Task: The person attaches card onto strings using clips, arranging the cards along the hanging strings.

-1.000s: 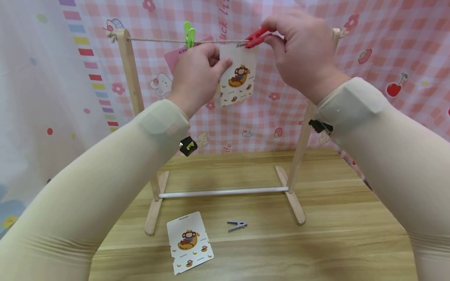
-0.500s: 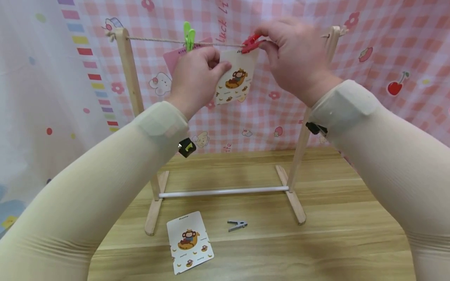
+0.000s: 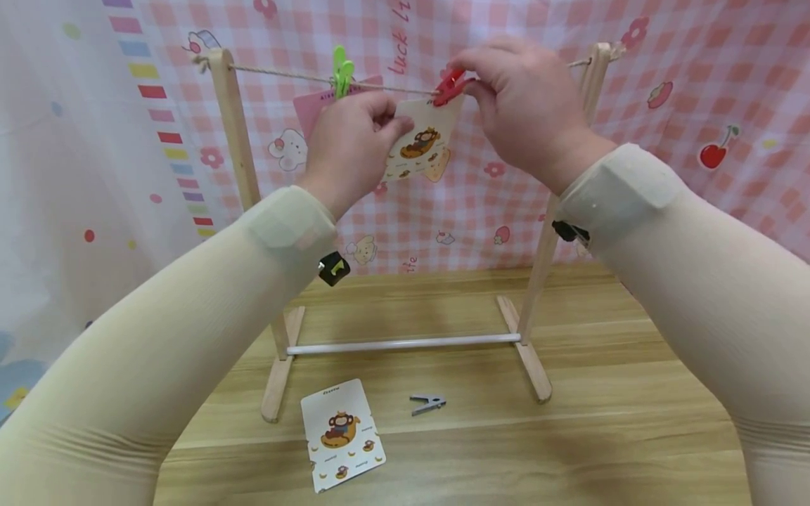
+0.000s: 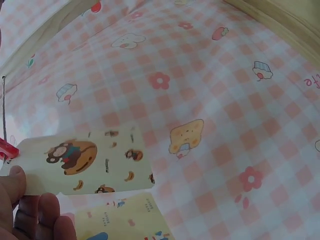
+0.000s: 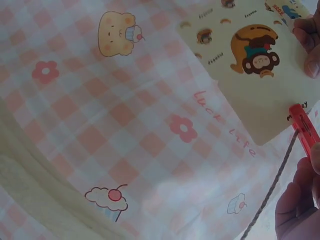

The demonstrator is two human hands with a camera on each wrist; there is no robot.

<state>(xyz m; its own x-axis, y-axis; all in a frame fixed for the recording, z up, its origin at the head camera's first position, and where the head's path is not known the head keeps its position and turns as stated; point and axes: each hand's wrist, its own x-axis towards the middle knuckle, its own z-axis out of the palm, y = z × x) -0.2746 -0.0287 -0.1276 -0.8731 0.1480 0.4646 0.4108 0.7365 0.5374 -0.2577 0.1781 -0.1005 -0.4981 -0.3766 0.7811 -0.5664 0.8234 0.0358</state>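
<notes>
Twine (image 3: 285, 73), twisted, touches red peg (image 3: 448, 91) pinched in R hand (image 3: 534, 105); L hand (image 3: 351, 140) pinches flat rect. card (image 3: 420, 144).

- Cord (image 3: 272, 72) runs from left post (image 3: 235, 126) to right post (image 3: 541, 281); hand passes only over or under.
- Mid-cord crowded: green clip (image 3: 342, 76), pink card (image 3: 309, 109), left hand (image 3: 348, 147), hanging white card (image 3: 422, 144), red clip (image 3: 448, 89), right hand (image 3: 531, 105).
- Room at cord's left end, between left post and green clip.
- Wide gap below hanging white card, down to white rod (image 3: 405, 345); left sleeve (image 3: 190, 302) and right sleeve (image 3: 683, 246) flank it.
- White rod bars low pass across desk (image 3: 481, 457).
- Desk front: flat white card (image 3: 342, 439) and grey clip (image 3: 428, 403) in the way, narrow gap between; room from grey clip to right foot (image 3: 530, 364).
- Curtain (image 3: 468, 253) backs everything; depth behind cord unclear.
</notes>
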